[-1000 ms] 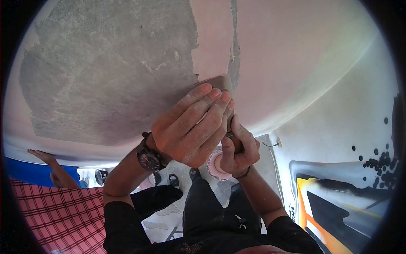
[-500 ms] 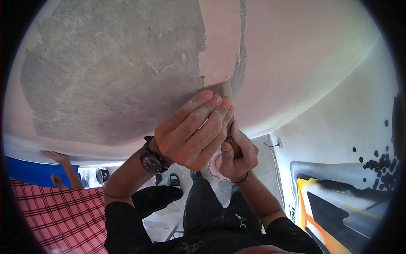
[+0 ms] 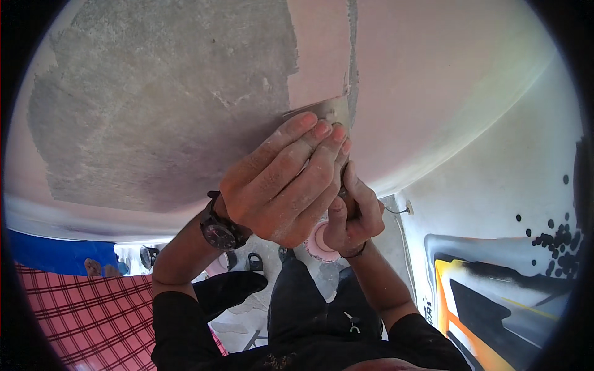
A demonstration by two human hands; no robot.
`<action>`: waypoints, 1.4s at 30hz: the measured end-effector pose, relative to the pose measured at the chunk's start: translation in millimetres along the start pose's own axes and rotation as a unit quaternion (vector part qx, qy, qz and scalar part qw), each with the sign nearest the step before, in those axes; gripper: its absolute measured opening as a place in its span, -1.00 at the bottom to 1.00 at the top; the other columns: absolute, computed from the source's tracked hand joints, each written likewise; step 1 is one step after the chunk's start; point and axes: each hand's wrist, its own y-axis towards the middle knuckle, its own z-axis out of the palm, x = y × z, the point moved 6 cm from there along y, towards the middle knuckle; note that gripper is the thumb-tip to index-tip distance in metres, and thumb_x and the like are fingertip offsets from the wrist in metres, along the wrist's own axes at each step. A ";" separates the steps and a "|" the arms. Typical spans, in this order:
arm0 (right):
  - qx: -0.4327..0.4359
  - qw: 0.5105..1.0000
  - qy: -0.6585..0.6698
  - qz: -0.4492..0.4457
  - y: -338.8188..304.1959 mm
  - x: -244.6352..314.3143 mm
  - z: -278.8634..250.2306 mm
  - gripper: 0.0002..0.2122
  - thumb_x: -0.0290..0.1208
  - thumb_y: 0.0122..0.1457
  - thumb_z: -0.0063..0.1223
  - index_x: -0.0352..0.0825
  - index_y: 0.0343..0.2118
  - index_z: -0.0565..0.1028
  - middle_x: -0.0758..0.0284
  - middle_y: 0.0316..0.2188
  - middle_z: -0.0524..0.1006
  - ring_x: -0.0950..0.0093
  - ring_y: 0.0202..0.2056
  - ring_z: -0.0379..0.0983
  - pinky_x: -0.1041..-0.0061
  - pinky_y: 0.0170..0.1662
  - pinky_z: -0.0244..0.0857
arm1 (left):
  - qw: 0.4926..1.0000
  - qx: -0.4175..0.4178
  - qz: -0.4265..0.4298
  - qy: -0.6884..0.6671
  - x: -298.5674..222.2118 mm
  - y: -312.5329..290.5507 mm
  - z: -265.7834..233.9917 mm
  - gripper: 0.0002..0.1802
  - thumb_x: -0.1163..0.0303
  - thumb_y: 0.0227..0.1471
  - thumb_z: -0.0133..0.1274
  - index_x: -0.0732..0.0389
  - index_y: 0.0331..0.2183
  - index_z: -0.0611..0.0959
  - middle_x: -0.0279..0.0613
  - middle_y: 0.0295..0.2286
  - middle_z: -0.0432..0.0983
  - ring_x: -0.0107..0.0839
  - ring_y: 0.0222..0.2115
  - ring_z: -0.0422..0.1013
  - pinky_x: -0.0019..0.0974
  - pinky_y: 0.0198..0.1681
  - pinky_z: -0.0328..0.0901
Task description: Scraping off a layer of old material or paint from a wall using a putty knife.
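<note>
A putty knife lies with its wide metal blade against the wall, where pink filler borders a bare grey patch. My right hand is closed round its handle, which is mostly hidden. My left hand, dusted white, rests over the blade with its fingers stretched out side by side, pressing it to the wall. A black watch is on my left wrist. A narrow grey strip runs up the wall just right of the blade.
Below my hands a pink bucket stands on the floor. At lower left is a person in a pink checked garment, beside a blue surface. A cable sticks out low on the right-hand wall, which has painted graffiti.
Both my hands and the putty knife have moved slightly up the wall. The other person's raised hand at the left has dropped away from the wall.
</note>
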 end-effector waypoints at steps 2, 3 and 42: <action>-0.001 1.000 -0.005 -0.001 -4.2 0.6 1.1 -0.61 -0.66 0.05 0.09 -0.58 0.00 0.46 -0.03 -0.44 0.57 0.26 -0.44 0.59 0.46 -0.35 0.43 | 1.000 0.025 -0.008 -0.009 -7.5 -9.9 -2.6 -0.79 0.45 -0.02 0.17 0.24 -0.27 0.76 -0.17 -0.26 0.64 -0.32 -0.16 0.56 -0.23 -0.02 0.52; -0.009 1.000 0.004 0.008 -12.1 0.5 2.4 -0.62 -0.66 0.05 0.09 -0.58 -0.02 0.47 -0.03 -0.44 0.57 0.26 -0.45 0.59 0.47 -0.35 0.43 | 0.999 0.048 -0.015 -0.019 -9.3 -13.5 -2.0 -0.79 0.44 -0.01 0.18 0.25 -0.28 0.76 -0.17 -0.26 0.64 -0.32 -0.15 0.56 -0.23 -0.03 0.52; 0.004 0.999 0.029 -0.040 24.9 3.0 11.5 -0.65 -0.66 0.08 0.10 -0.62 -0.04 0.46 0.17 -0.61 0.49 0.44 -0.61 0.44 0.58 -0.51 0.29 | 0.999 0.033 -0.006 0.023 10.9 2.5 -8.2 -0.78 0.45 -0.04 0.18 0.25 -0.28 0.76 -0.20 -0.20 0.62 -0.33 -0.13 0.55 -0.22 0.02 0.50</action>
